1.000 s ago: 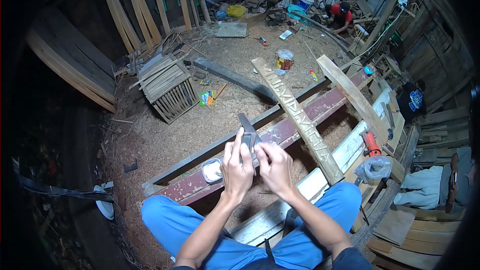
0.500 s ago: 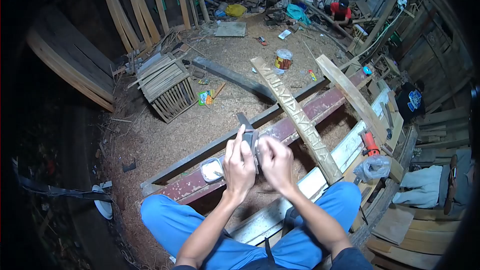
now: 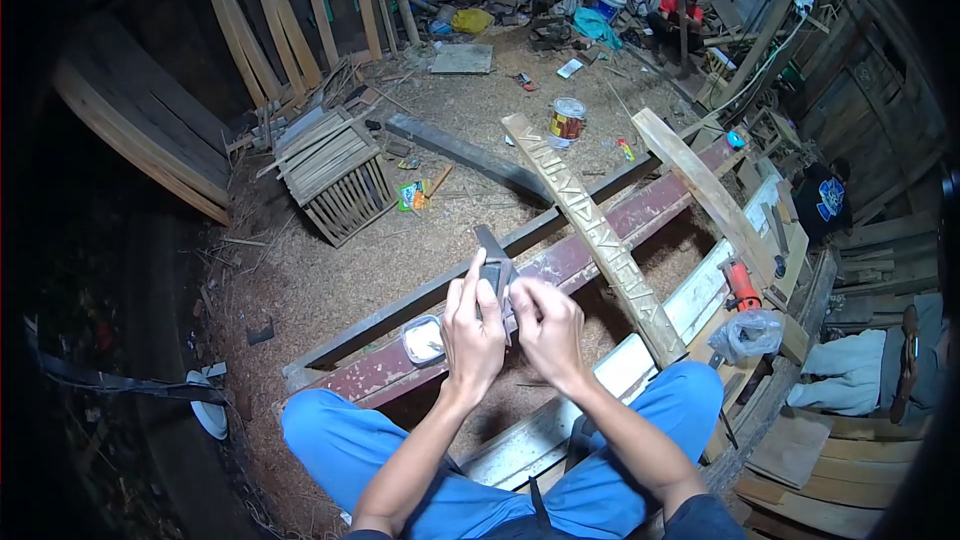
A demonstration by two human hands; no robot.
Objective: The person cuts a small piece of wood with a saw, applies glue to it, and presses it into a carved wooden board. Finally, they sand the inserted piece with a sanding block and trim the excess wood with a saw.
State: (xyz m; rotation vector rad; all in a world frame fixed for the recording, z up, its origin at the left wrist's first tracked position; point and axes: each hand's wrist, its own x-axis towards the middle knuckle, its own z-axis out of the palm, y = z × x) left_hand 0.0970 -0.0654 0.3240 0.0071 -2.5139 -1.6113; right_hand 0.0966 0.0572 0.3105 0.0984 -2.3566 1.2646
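Fingers of my left hand [image 3: 474, 338] are wrapped round a dark flat piece [image 3: 490, 245], whose upper end sticks out past the fingertips. Pressed against its right side is my right hand [image 3: 548, 332], fingers curled in; whatever is between them is too small to make out. Just left of my left hand, a clear tub with white contents [image 3: 423, 340] rests on the maroon beam [image 3: 365, 380]. A carved wooden board with raised letters [image 3: 597, 232] lies across the beams to the right of my hands.
Right of the carved board are a plain plank [image 3: 705, 190], a red tool [image 3: 741, 287] and a plastic bag [image 3: 748, 335]. A slatted crate [image 3: 340, 180] and a paint can [image 3: 567, 124] stand beyond. One person [image 3: 682, 20] crouches at the back; another person [image 3: 825, 202] is at right.
My right hand has shifted slightly against the dark piece, while my left hand stays nearly in place. At the back, the person in red has moved, and a dark pole now stands upright there.
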